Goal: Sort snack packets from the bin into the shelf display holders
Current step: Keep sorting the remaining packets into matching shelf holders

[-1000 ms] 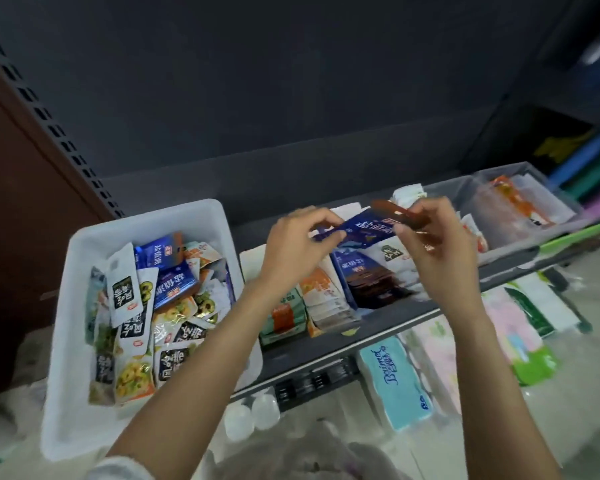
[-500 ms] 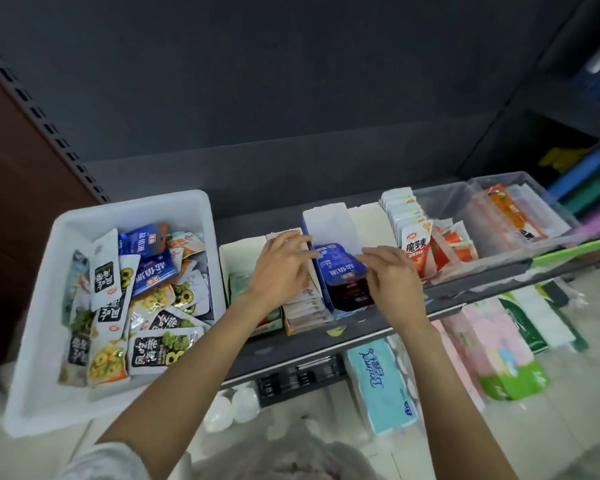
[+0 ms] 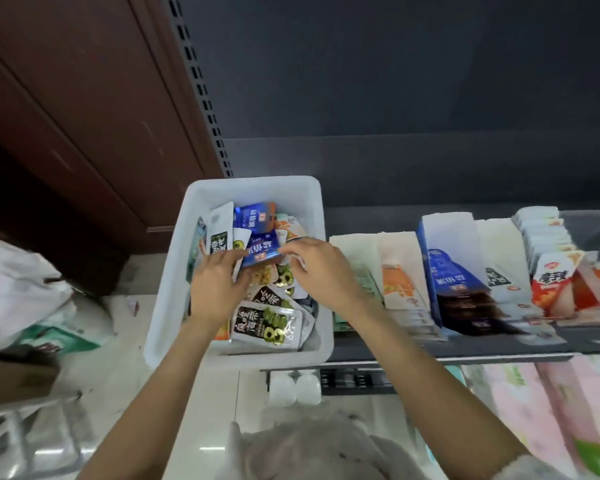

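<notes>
The white bin stands at the shelf's left end, filled with several snack packets. Both of my hands are inside it. My left hand and my right hand pinch a blue packet from either side, just above the pile. Black-and-green packets lie at the bin's near end. To the right on the shelf stand the display holders: one with orange packets, a blue one with blue packets, and one with red-and-white packets.
The dark shelf's front edge runs to the right of the bin. A white plastic bag lies on the floor at left, below a brown cabinet. Pink and green tissue packs sit under the shelf.
Both hands left the blue holder on the shelf and moved left into the bin, where they now grip a blue packet. The view has swung left.
</notes>
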A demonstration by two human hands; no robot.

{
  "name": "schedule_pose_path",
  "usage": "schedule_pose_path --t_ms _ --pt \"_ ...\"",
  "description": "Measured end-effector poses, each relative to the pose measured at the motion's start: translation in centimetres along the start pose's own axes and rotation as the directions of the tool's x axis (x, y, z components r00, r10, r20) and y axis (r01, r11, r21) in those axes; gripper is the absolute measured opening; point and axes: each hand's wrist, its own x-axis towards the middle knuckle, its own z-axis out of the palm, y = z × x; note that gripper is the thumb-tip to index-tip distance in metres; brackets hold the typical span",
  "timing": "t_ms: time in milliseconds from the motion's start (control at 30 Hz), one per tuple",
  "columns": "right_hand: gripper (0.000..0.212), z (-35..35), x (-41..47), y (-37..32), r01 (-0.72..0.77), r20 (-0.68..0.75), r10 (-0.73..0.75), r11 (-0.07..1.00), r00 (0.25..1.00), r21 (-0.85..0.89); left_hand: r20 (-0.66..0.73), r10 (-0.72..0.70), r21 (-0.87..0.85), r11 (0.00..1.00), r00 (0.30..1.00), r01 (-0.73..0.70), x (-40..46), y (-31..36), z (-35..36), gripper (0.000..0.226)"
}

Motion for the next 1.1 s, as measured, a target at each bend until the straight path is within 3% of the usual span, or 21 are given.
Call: schedule_pose_path --t_ms 100,200,300,400,500,600,700,800,900,967,1033,1100 --pt "0.033 4.1 3.9 -0.5 -0.097 0.113 0.118 0.980 0.987 -0.176 0.119 -0.048 0.078 0.996 0.992 0.039 0.8 -2.4 0.9 0.044" --pt "0.037 7.1 6.5 -0.3 -0.328 0.059 0.354 0.908 0.933 -0.261 0.188 -0.058 0.117 0.992 0.980 0.036 1.5 -2.9 1.4 0.051" --pt "0.041 8.9 7.7 -0.2 -0.422 0.040 0.446 0.870 0.894 -0.255 0.240 -0.083 0.152 0.987 0.967 0.047 1.8 -3.1 1.8 0.055" --pt "0.039 9.4 8.0 0.0 -0.469 0.031 0.476 0.874 0.879 -0.128 0.233 -0.073 0.131 0.990 0.970 0.043 1.9 -3.4 2.0 0.055" --pt "0.030 7.6 7.9 -0.1 -0.514 -0.076 0.532 0.840 0.843 0.174 0.221 -0.081 0.070 0.995 0.972 0.067 2.0 -3.4 1.7 0.058" --pt "0.019 3.7 6.8 -1.0 -0.379 -0.215 0.439 0.886 0.872 0.268 0.036 -0.051 -0.127 0.990 0.998 0.055 2.2 -2.6 0.6 0.067" --pt "0.016 -1.0 5.0 -1.1 -0.198 -0.205 0.252 0.948 0.946 0.250 -0.093 0.078 -0.352 0.930 0.993 -0.106 2.9 -0.3 -1.9 0.073" --pt "0.014 -5.7 2.7 -1.2 -0.119 -0.081 0.145 0.956 0.986 0.269 0.092 0.260 -0.486 0.854 0.961 -0.185 3.6 3.2 -5.2 0.073" --pt "0.020 -9.7 -0.3 -1.6 -0.086 -0.062 0.114 0.938 0.992 0.336 0.251 0.395 -0.549 0.810 0.883 -0.206 3.8 6.8 -6.9 0.049" --pt "0.025 -11.6 -2.8 -0.5 -0.089 -0.114 0.121 0.964 0.986 0.251 0.219 0.477 -0.546 0.783 0.851 -0.298 3.8 9.2 -6.8 0.028" --pt "0.020 -12.9 -5.5 1.4 -0.135 -0.167 0.141 0.990 0.976 0.043 0.182 0.548 -0.549 0.745 0.816 -0.378 3.7 11.8 -6.1 0.018" --pt "0.014 -14.0 -8.4 3.5 -0.161 -0.316 0.110 0.977 0.942 -0.137 0.108 0.618 -0.543 0.693 0.779 -0.475 3.8 14.7 -4.7 0.014"
